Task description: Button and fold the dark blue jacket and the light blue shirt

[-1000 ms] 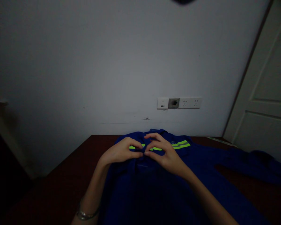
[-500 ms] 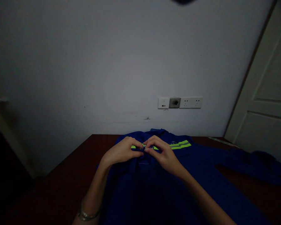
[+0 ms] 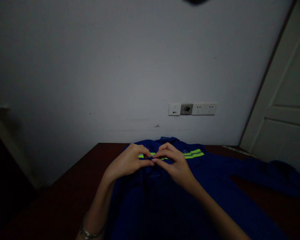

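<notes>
A dark blue work jacket (image 3: 215,176) with a yellow-green and grey reflective stripe (image 3: 193,153) across its chest lies spread before me. My left hand (image 3: 131,161) pinches the fabric at the front, thumb below and fingers above. Right against it, my right hand (image 3: 173,163) pinches the same spot from the other side, so the fingertips of both nearly meet. A fold of blue cloth is raised between them. Whether a button or other fastener sits under the fingertips is too small and dark to tell. A bracelet circles my left wrist.
The jacket rests on a dark reddish table (image 3: 85,173) pushed against a pale wall (image 3: 102,66). Sockets (image 3: 204,109) are set in the wall above it. A panelled door (image 3: 287,100) stands at the right. One sleeve (image 3: 275,176) stretches toward the right.
Both hands stay at the same spot on the jacket. The left hand has shifted very slightly, and the fingertips have drawn a little closer over the fold.
</notes>
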{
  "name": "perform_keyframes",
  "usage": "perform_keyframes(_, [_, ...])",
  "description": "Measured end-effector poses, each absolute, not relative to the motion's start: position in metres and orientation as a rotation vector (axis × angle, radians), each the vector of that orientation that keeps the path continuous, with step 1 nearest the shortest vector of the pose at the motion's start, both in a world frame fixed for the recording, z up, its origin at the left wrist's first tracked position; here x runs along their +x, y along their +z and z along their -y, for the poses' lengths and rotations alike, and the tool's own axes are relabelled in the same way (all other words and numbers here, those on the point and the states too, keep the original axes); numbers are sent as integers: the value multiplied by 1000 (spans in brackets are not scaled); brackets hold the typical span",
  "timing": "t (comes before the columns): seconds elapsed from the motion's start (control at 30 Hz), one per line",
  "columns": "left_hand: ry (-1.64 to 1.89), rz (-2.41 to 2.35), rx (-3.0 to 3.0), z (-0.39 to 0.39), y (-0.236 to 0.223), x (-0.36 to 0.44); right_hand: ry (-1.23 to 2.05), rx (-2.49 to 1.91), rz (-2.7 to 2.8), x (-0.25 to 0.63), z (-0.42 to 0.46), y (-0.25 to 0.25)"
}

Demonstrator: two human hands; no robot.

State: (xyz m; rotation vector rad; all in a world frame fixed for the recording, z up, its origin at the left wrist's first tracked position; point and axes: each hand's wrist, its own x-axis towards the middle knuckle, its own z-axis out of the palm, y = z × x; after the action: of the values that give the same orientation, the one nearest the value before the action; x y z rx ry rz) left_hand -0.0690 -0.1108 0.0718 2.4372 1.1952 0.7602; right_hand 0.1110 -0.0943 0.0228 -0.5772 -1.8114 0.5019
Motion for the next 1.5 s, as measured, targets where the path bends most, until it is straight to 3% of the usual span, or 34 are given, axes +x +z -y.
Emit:
perform_keyframes(0.13, [830, -1229, 2424, 106, 71, -74, 691, -600, 1843, 118, 92, 25])
perform_keyframes(0.4, [694, -1215, 2640, 107, 68, -69, 365, -652, 2058, 117, 95, 22])
perform_keyframes(0.6, [544, -1168, 2750, 103, 64, -66, 305, -741, 2087, 124, 93, 27])
perform_keyframes(0.87, [728, -1234, 2566, 103, 62, -58, 243, -710, 2041, 121, 94, 24])
perform_keyframes(1.13, [1042, -1582, 2264, 108, 69, -76, 407, -720, 2083, 126, 112, 38])
perform_keyframes(1.3, [1202, -1771, 2058, 117, 79, -120, 96, -764, 2212, 83, 135, 16])
perform_keyframes(1.5, [994, -1941, 1882, 153, 98, -179, -100, -568, 2300, 19, 145, 9])
